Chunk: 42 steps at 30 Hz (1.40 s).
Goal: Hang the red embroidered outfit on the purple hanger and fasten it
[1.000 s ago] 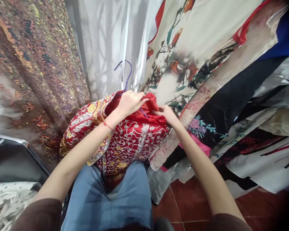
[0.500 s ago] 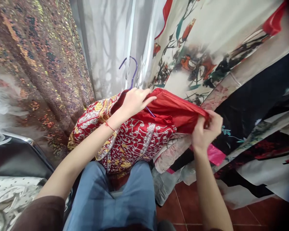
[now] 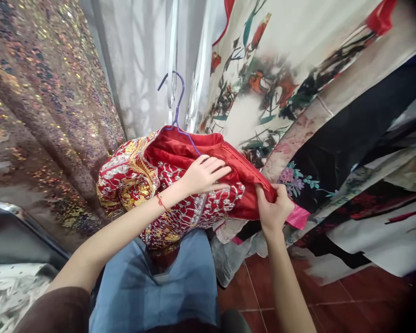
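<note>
A red garment (image 3: 180,217) with silver and gold embroidery lies over my lap, its smooth red lining turned outward at the upper right. The purple hanger (image 3: 182,92) sticks up from its neck opening, and one arm of it runs down into the lining. My left hand (image 3: 208,175) rests on the lining near the end of the visible hanger arm, fingers spread. At the right, my right hand (image 3: 274,207) pinches the edge of the red lining between thumb and fingers.
Sequined fabric (image 3: 52,101) hangs at the left, above a dark chair with a metal frame (image 3: 31,226). A floral cream garment (image 3: 263,88) and dark clothes (image 3: 360,125) hang at the right. Red floor tiles (image 3: 242,286) show below.
My left hand has moved down from beside the hanger's neck onto the lining, uncovering the collar and more of the hanger. My right hand, still holding the lining, has come lower and inward.
</note>
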Each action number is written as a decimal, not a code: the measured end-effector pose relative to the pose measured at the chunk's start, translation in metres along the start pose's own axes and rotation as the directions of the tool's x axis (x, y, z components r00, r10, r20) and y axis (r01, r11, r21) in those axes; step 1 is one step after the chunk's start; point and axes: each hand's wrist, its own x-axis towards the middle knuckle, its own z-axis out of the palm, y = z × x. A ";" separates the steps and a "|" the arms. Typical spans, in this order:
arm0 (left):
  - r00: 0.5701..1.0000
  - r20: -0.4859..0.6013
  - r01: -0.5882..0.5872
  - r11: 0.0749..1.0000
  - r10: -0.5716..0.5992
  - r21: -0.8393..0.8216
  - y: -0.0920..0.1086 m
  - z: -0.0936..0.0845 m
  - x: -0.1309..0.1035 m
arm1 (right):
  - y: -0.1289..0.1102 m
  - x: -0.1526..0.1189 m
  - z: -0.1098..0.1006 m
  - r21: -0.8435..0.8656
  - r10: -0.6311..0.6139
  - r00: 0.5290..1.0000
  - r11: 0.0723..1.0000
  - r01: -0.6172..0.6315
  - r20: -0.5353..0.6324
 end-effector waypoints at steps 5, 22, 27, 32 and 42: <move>0.973 0.151 0.161 0.981 -0.177 0.111 -0.005 0.027 0.004 | -0.017 -0.006 -0.001 0.153 0.032 0.997 0.987 -0.042 0.065; 0.851 0.094 0.502 0.853 -0.516 0.142 -0.052 -0.053 -0.005 | -0.008 -0.111 0.050 0.234 0.274 0.919 0.910 -0.343 0.282; 0.880 0.312 0.335 0.934 -0.358 0.126 -0.096 -0.087 0.024 | -0.009 -0.112 0.053 0.185 0.134 0.933 0.961 -0.204 0.333; 0.862 0.440 0.254 0.966 -0.251 0.053 -0.123 -0.090 0.033 | 0.000 -0.110 0.052 0.183 0.085 0.933 0.971 -0.156 0.350; 0.873 0.405 0.273 0.960 -0.272 0.056 -0.122 -0.084 0.031 | -0.032 -0.111 0.069 0.189 0.154 0.917 0.953 -0.236 0.368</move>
